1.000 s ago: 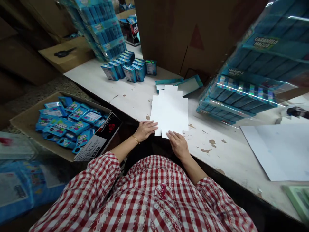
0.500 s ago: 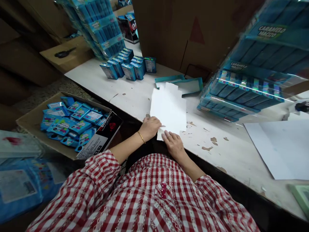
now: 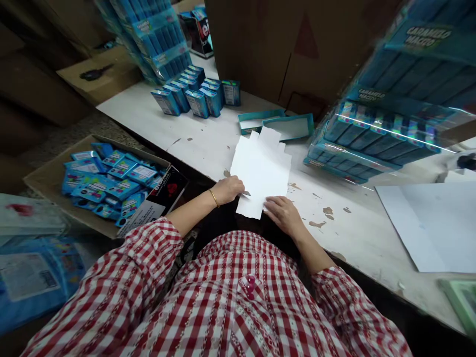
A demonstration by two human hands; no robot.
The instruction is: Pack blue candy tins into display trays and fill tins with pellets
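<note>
A white cardboard blank (image 3: pixel 264 163), cut with flaps and notches, lies at the table's front edge with its near end jutting over. My left hand (image 3: pixel 229 190), wearing a thin bracelet at the wrist, pinches the blank's left edge, beside a slit. My right hand (image 3: pixel 284 214) has its fingers together around the lower right edge; its thumb is mostly hidden. Just behind the blank sit two shallow blue trays, the left tray (image 3: pixel 256 121) and the right tray (image 3: pixel 292 126), white inside, one overlapping the other.
Small blue boxes (image 3: pixel 197 103) stand grouped at the back left, near a tall wrapped stack (image 3: pixel 159 42). Another stack of filled trays (image 3: pixel 372 129) rises at right, before white sheets (image 3: pixel 431 223). An open carton (image 3: pixel 40 181) of blue packs is at left, below table height.
The blank's near end has been spread flat, and the blank is turned slightly. My right hand has moved right, from the near flap to the right edge. My left hand keeps its hold.
</note>
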